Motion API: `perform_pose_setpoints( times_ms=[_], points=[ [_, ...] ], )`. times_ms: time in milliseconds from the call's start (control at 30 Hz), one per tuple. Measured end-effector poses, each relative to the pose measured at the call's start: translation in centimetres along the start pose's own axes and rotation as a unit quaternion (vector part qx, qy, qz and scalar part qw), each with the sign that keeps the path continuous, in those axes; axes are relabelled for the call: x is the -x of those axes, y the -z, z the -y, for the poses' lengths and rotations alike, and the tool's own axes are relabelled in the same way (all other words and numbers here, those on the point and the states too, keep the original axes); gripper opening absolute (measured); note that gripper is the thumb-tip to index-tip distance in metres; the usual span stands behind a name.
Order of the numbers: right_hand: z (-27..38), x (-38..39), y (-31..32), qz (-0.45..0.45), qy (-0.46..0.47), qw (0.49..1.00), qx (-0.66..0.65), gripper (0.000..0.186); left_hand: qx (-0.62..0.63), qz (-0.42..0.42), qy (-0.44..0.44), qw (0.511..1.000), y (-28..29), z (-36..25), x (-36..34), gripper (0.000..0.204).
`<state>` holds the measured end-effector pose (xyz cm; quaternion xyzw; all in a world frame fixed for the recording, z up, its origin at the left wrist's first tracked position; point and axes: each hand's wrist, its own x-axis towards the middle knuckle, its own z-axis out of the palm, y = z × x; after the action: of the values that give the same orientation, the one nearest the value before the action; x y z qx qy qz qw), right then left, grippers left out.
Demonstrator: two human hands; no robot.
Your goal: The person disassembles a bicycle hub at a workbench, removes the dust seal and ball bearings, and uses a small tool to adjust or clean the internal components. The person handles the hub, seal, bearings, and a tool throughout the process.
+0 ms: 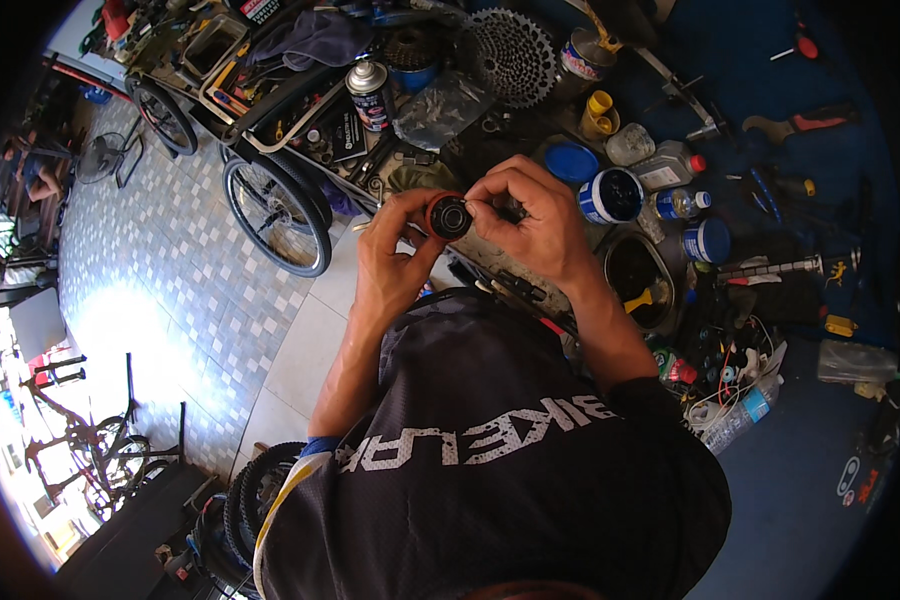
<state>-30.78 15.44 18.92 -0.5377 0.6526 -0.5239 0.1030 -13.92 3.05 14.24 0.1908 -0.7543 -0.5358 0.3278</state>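
Between the thumb and fingers of my left hand (395, 240) is a round black part (451, 217) with a reddish-orange rim and ring-shaped grooves like a bearing on its face. My right hand (532, 215) is closed in a pinch, thumb and forefinger meeting at the right edge of that part. Whatever lies between those right fingertips is too small to make out. Both hands are raised in front of my chest, near the cluttered workbench edge. To the right of my right hand are a tub of dark grease (613, 194) and a blue lid (571, 161).
A large bicycle cassette (510, 58), a spray can (369, 95) and a clear plastic bag (442, 110) lie on the far bench. Bottles (668, 166) and a dark basin with a yellow-handled brush (646, 297) sit right. Bicycle wheels (322, 262) stand on the tiled floor, left.
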Motion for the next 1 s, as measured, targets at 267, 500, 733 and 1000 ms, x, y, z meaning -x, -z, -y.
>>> perform_pose_setpoints(
  times_ms=[267, 500, 733, 1000],
  points=[
    [-0.1, 0.1, -0.1, -0.011, 0.046, 0.997, 0.064, 0.015, -0.011, -0.007, -0.008, 1.000, 0.0, -0.3, 0.0, 0.041],
    [-0.3, -0.1, -0.2, -0.026, 0.101, 0.987, 0.120, 0.015, -0.025, -0.008, -0.018, 0.999, 0.1, -0.4, 0.0, 0.042],
    [-0.2, -0.2, -0.4, -0.044, 0.144, 0.965, 0.215, 0.022, -0.078, -0.011, -0.055, 0.995, 0.1, -0.9, -0.2, 0.046],
    [-0.1, -0.1, -0.9, -0.049, 0.141, 0.963, 0.226, 0.023, -0.082, -0.012, -0.045, 0.996, 0.3, -0.7, -0.1, 0.040]
  ],
)
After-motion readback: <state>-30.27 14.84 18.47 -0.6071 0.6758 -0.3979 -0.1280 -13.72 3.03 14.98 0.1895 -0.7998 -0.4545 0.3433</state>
